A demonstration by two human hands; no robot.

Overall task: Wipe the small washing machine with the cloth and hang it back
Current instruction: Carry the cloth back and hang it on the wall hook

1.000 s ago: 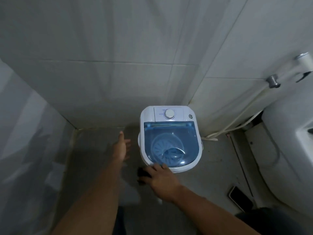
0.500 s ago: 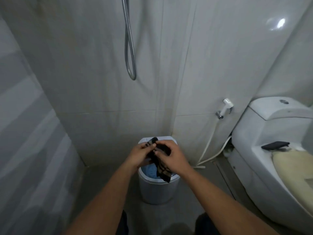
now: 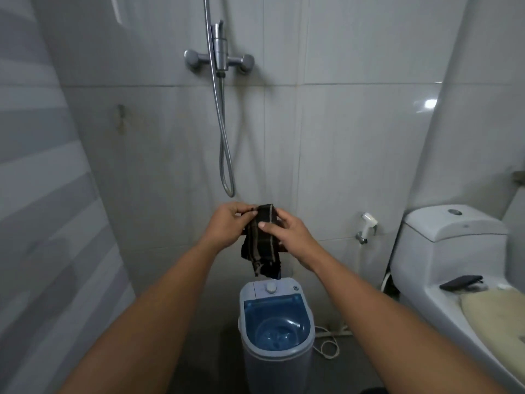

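1. Item under handling: the cloth, dark with pale stripes, is held up in front of the tiled wall, above the small washing machine and clear of it. Its lower end hangs just above the machine's control panel without touching.
2. Grip, left hand: fingertips pressed together on the cloth's upper left edge, pinching it.
3. Grip, right hand: thumb across the front of the cloth, fingers behind, closed on the upper right portion.
4. Position relative to grip: the top edge is bunched between the two hands; the remainder drapes downward below both hands in loose folds.
5. Handling assessment: judged soft, light and limp, with no stiffness of its own. It appears unlikely to slip from a pinch. Whether it is damp cannot be told.
6. Recommended hold: the top edge or corners, spread apart, so that it opens flat for hanging.
7. Hanging point: none identified with certainty; the shower mixer is above.
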